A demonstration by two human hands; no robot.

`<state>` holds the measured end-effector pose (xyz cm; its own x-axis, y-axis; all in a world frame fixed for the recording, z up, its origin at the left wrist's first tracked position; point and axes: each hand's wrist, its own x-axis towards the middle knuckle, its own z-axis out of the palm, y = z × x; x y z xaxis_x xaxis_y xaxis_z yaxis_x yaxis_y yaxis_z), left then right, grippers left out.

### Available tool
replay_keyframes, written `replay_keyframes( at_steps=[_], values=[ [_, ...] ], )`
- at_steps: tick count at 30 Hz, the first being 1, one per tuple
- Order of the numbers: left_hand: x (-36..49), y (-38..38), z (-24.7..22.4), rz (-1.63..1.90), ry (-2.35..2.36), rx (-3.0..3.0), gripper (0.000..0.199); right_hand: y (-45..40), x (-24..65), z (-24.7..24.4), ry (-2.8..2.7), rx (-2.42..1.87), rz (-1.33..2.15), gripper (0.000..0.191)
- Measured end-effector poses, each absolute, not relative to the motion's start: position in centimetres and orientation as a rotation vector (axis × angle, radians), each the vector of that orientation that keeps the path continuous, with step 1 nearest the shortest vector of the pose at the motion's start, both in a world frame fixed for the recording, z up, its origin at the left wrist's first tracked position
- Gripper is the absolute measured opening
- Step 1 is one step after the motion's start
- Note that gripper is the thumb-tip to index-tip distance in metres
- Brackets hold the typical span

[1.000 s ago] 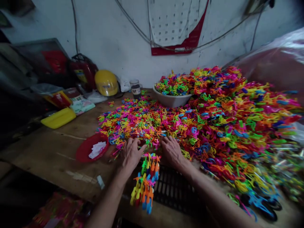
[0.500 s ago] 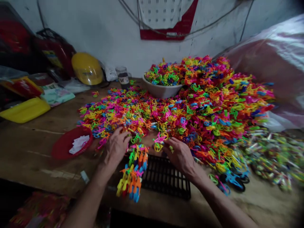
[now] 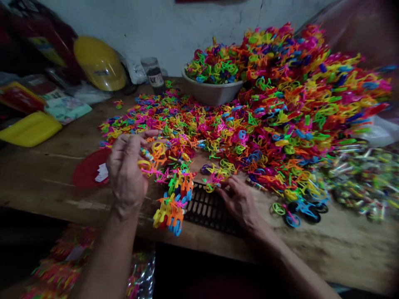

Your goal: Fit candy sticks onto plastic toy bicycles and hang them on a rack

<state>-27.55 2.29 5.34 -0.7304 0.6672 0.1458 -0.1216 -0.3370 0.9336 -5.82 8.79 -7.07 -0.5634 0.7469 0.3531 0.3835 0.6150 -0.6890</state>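
- The left hand is half-curled, raised above the surface, and has hold of orange-and-yellow pieces at its thumb side.
- The right hand is loosely curled, fingertips close together at a pink-and-yellow piece; whether it grips this, I cannot tell.
- That piece is at the far edge of a black grate.
- A packed block of colourful toys sits at the grate's left end, between the hands.
- Beyond the hands spreads a pile of bright plastic parts, reaching around a heaped bowl.
- A red dish with white slips lies partly hidden behind the left hand.
- A blue-and-black toy bicycle lies right of the right hand.
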Motion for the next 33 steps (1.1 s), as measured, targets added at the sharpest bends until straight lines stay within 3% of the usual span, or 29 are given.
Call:
replay_keyframes(
  at_steps=[5, 10, 16, 20, 27, 33],
  values=[
    [-25.9, 0.6, 5.9, 2.033, 1.197, 0.416, 0.028, 8.2, -5.0, -8.0, -2.421, -0.940, 0.339, 0.016],
    [-24.7, -0.1, 4.5, 1.926, 1.152, 0.071, 0.025, 8.0, -3.6, -8.0, -2.556, -0.890, 0.429, 0.034],
    [-24.0, 0.6, 2.9, 1.974, 1.034, 0.009, 0.016, 7.1, -4.0, -5.5, -2.164, -0.859, 0.603, 0.006],
    [-24.2, 0.7, 2.8, 1.968, 1.020, -0.008, 0.015, 6.4, -5.9, -5.8, -2.055, -0.965, 0.868, 0.003],
    [-24.3, 0.7, 2.5, 1.957, 1.007, 0.023, 0.017, 5.6, -5.6, -5.5, -2.405, -0.828, 0.724, 0.016],
    [-24.4, 0.8, 2.2, 1.966, 0.974, 0.028, 0.016, 4.0, -5.1, -6.1, -2.284, -0.842, 0.821, 0.008]
  ],
)
